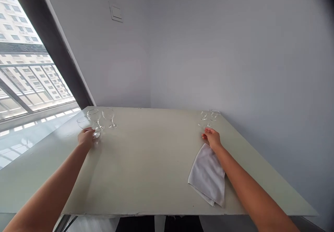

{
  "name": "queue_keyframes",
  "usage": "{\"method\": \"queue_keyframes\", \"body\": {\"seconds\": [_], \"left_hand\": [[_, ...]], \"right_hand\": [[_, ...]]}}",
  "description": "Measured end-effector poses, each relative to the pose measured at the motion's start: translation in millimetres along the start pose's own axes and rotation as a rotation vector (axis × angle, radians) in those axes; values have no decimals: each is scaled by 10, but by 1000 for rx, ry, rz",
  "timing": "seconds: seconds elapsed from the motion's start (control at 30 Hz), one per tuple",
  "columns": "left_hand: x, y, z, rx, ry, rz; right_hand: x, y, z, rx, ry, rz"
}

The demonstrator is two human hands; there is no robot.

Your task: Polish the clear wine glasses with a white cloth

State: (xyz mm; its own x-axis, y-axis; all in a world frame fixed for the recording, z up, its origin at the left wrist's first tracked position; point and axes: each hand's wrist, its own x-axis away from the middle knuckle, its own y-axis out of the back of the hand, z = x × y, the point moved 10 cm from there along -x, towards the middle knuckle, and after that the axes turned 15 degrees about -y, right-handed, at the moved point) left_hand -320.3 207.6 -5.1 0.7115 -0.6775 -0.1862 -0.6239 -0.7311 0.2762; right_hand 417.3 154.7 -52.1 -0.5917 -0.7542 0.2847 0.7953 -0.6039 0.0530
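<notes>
My left hand [85, 137] is at the left of the pale table top [141, 169], closed around the lower part of a tilted clear wine glass [84, 122]. Just beside it stand further stemmed wine glasses [94, 118], [108, 116]. At the far right, my right hand [212, 138] rests low with its fingers loose, holding nothing. Just beyond its fingertips are small clear stemmed glasses [209, 115], hard to separate against the table. A folded white towel [207, 175] lies under my right wrist, close to the hand.
A large window [28, 61] with a dark frame runs along the left side of the table. Grey walls with a wall switch plate [116, 13] rise behind the far edge. The table's near edge has dark trousers [159, 224] below it.
</notes>
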Motion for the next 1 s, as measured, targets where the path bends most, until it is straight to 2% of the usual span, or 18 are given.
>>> {"method": "queue_keyframes", "body": {"seconds": [0.13, 0.2, 0.33, 0.43, 0.5, 0.57, 0.63, 0.73, 0.77, 0.87, 0.93, 1.0], "left_hand": [[257, 266, -132, -103, -78, -170], [456, 284, -178, -87, -124, -190], [917, 69, -204, 8, -170, -62], [1304, -236, -283, 87, -208, 129], [1580, -462, -413, 136, -252, 267], [1871, -689, -584, 172, -290, 414], [2174, -907, -780, 191, -334, 569], [2604, -1169, -1067, 206, -452, 765], [2714, -1227, -1134, 214, -491, 797], [2895, -1353, -1180, 278, -515, 833], [2829, -1385, -1089, 295, -460, 799], [2579, -1336, -956, 261, -401, 701]], "right_hand": [[-271, -104, 100, -31, 19, -53], [-362, -189, 156, -34, 24, -50], [-422, -362, 256, -25, 32, -32], [-312, -561, 319, -15, 60, -3], [-105, -782, 345, -7, 88, 64], [250, -1062, 347, 10, 114, 173], [741, -1376, 320, 44, 131, 315], [1646, -1946, 229, 168, 158, 683], [1917, -2085, 198, 203, 171, 779], [2371, -2276, 142, 250, 187, 864], [2464, -2310, 132, 281, 193, 879], [2447, -2278, 155, 306, 194, 881]]}}
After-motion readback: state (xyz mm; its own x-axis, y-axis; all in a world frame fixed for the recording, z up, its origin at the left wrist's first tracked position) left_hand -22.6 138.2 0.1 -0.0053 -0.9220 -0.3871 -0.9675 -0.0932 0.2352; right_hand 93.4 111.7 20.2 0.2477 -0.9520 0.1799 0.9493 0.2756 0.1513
